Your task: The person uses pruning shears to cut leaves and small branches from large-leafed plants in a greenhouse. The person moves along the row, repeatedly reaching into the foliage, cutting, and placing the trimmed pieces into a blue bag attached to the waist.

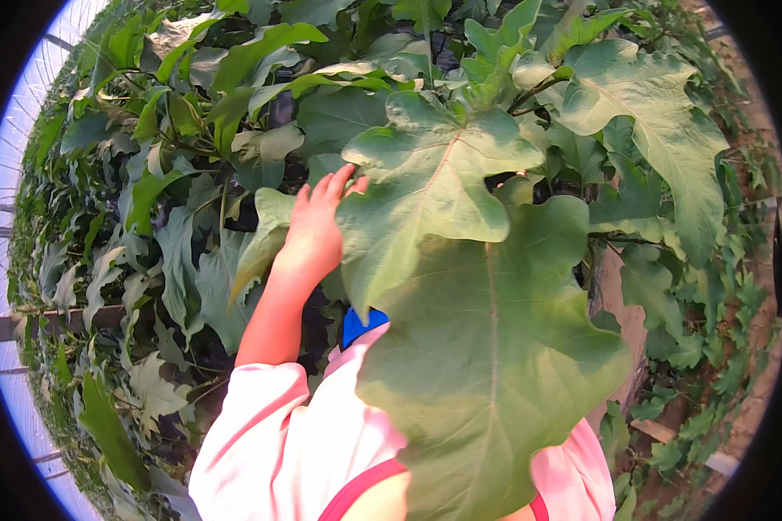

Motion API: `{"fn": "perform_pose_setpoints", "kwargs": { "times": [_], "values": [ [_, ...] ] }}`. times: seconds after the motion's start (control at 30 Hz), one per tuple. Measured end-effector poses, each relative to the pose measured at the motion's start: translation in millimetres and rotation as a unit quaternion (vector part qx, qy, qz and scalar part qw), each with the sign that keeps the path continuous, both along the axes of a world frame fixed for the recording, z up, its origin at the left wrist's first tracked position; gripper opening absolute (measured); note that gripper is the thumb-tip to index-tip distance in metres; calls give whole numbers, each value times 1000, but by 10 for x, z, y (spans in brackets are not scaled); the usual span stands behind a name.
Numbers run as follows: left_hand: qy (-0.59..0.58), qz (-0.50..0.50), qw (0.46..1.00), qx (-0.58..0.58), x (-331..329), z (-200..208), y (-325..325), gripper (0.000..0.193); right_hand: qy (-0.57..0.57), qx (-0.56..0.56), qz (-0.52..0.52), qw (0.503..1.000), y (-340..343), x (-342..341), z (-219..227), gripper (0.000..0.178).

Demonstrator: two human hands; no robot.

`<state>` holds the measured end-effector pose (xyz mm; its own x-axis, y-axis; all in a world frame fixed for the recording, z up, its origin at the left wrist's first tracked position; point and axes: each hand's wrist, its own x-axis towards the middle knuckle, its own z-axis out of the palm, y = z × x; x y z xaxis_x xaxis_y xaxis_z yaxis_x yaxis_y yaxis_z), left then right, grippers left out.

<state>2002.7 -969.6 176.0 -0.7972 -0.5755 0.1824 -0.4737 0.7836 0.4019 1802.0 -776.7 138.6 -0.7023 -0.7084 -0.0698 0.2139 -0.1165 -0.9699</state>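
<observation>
My left hand (318, 224) is raised among the plants, fingers stretched upward and holding nothing that shows. It lies against the left edge of a broad lobed leaf (443, 174) with a pinkish midrib, and the fingertips reach up beside it. A curled, yellowing leaf (269, 230) is just left of the wrist. Below, a second, larger leaf (495, 347) hangs close in front of me and covers my right forearm. My right hand is hidden behind the foliage. A bit of something bright blue (362, 326) shows between the leaf and my pink sleeve; its kind cannot be made out.
Dense leafy plants (165, 252), eggplant by their look, stand all around. More big leaves (643, 113) spread at the upper right. A brown soil path (752, 104) runs along the right edge. At the far left is a pale ribbed wall (9, 165) with a horizontal bar (4, 327).
</observation>
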Motion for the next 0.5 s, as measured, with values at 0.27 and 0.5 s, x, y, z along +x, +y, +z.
{"fn": "perform_pose_setpoints", "kwargs": {
  "times": [0.27,0.5],
  "values": [
    [-34,-362,868,338,404,-157,-346,71,48,84,-272,957,-528,271,-162,41],
    [170,-355,917,-68,-569,-85,-1154,44,110,61,-276,953,-372,420,-355,42]
  ]
}}
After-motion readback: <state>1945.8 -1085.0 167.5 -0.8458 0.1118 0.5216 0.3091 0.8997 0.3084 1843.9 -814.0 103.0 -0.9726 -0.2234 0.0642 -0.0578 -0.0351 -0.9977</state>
